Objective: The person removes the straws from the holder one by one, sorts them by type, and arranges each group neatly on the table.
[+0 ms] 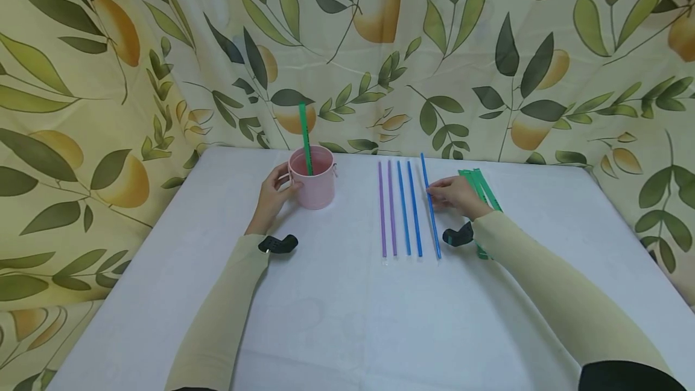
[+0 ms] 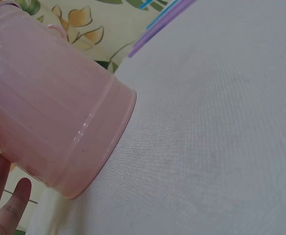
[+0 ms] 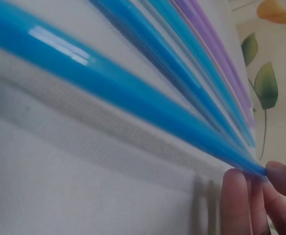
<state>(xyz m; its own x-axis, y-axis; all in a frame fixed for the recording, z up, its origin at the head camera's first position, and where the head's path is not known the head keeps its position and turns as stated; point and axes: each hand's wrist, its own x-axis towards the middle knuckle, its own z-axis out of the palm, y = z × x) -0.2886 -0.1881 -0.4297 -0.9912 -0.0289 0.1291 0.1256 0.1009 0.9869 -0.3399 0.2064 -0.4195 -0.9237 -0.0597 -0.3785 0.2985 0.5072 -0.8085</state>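
Observation:
My left hand (image 1: 271,197) grips a small pink bucket (image 1: 316,189) at its left side, thumb on the near side and fingers behind. A green straw (image 1: 306,137) stands upright in it, rising well above the rim. My right hand (image 1: 456,193) pinches a blue straw (image 1: 432,216) near its far end, between thumb and fingertips in the right wrist view. That straw slants slightly over the white cloth. Left of it lie two more blue straws (image 1: 414,210) and two purple straws (image 1: 392,210), side by side and lengthwise. The left wrist view shows the bucket's wall (image 2: 55,98) close up.
Several green straws (image 1: 491,192) lie to the right, partly hidden under my right hand and wrist. A white cloth (image 1: 326,312) covers the table. Behind it hangs a curtain (image 1: 347,65) printed with leaves and fruit.

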